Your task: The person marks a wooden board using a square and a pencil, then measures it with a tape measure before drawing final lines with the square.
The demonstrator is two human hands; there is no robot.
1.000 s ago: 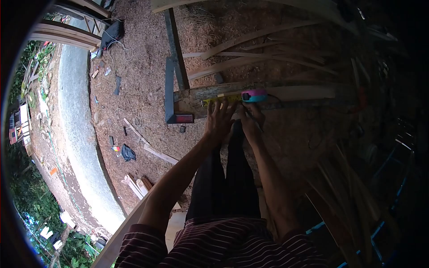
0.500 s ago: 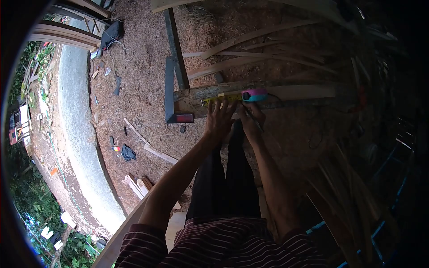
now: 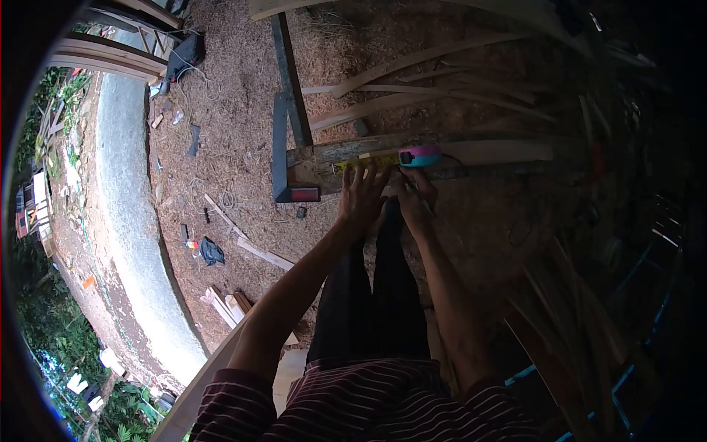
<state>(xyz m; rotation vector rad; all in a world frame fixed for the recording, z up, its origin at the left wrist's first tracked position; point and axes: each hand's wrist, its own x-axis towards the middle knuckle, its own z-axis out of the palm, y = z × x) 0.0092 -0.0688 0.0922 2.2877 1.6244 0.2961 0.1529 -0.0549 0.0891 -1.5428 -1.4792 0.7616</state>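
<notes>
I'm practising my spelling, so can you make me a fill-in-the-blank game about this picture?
1. The left hand is at the tape measure's pulled-out strip, which is coloured ____.
2. The tape measure lies on a long piece of ____.
3. The dark tool is shaped like the letter ____.
4. The person's shirt has a pattern of ____.

Missing words: yellow; wood; L; stripes.

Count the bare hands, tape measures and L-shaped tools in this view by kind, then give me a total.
Left hand plus right hand: 2
Tape measure: 1
L-shaped tool: 1
Total: 4
</notes>
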